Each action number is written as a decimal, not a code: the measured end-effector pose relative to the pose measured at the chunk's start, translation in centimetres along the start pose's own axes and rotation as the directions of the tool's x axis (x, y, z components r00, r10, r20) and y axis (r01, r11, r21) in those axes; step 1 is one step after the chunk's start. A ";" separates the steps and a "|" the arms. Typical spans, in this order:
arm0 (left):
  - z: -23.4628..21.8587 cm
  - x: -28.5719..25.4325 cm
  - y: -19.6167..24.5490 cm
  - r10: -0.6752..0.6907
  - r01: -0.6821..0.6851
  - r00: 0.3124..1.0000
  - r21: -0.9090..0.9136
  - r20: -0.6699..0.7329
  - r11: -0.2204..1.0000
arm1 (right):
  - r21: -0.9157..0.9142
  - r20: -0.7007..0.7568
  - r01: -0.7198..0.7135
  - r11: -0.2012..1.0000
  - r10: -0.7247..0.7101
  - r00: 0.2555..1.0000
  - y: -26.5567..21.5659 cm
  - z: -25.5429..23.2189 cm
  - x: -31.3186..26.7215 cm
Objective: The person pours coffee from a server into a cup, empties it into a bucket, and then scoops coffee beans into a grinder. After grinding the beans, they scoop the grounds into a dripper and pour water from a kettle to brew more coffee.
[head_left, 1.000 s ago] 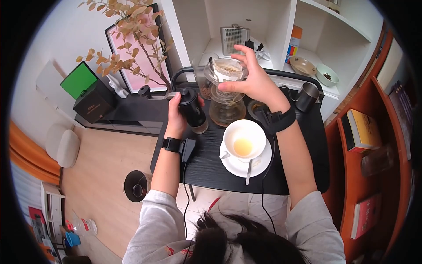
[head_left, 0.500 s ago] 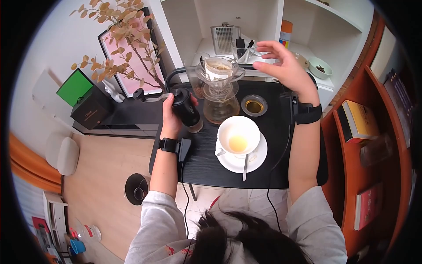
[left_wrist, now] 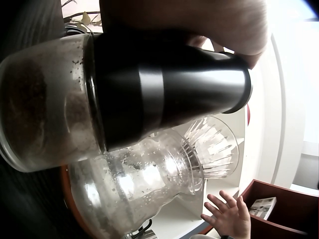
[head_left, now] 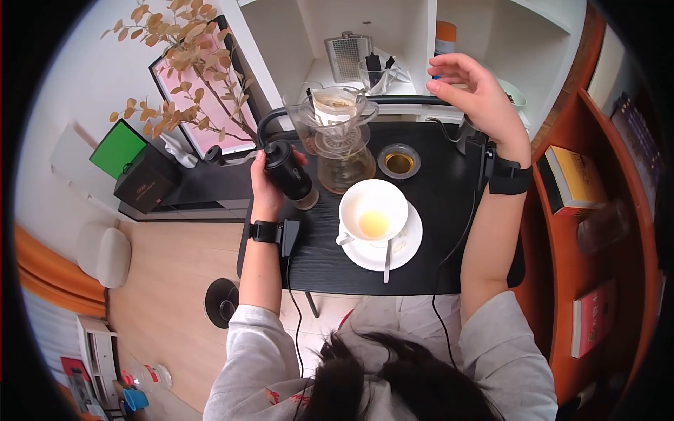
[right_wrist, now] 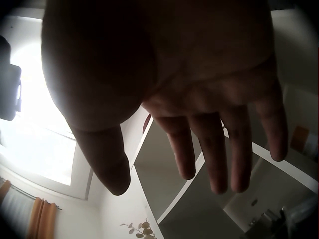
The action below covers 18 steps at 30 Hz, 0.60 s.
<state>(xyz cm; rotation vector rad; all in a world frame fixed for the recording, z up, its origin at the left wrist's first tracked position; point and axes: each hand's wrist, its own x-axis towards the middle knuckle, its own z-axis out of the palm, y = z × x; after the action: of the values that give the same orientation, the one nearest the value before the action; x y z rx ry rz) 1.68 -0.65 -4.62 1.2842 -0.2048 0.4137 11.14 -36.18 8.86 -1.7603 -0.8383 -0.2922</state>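
My left hand grips a black hand coffee grinder, which stands upright at the left of the black table. Dark coffee grounds show in its clear bottom jar in the left wrist view. Right beside it is a glass coffee server with a glass dripper on top, holding a paper filter with grounds. My right hand hangs in the air over the table's back right, fingers spread and holding nothing. The right wrist view shows its palm and straight fingers.
A white cup with some yellowish liquid sits on a saucer with a spoon. Behind it is a small round dish of amber liquid. A metal rail edges the table's back; cables trail from both wrists.
My right hand has moved from the dripper out to the right, its fingers coming away from the dripper. My left hand keeps hold of the grinder. The head view has shifted slightly.
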 end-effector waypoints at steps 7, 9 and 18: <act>0.1 -0.2 -0.2 -0.012 0.011 1.000 -0.034 -0.028 0.999 | -0.001 -0.013 0.034 0.999 -0.034 0.999 -0.1 -0.8 -0.3; 0.0 -0.1 -0.3 -0.019 0.018 1.000 -0.055 -0.023 0.998 | -0.009 -0.003 0.021 1.000 -0.021 1.000 -0.5 -1.0 -0.4; 0.4 0.0 -0.6 -0.027 0.027 0.999 -0.016 0.041 1.000 | -0.026 0.019 0.006 1.000 -0.006 1.000 -0.6 -1.1 -0.4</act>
<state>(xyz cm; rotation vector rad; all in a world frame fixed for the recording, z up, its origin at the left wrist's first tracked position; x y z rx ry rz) 1.98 -1.20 -5.04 1.2789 -0.2244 0.3625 10.72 -37.22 9.47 -1.7877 -0.8569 -0.2920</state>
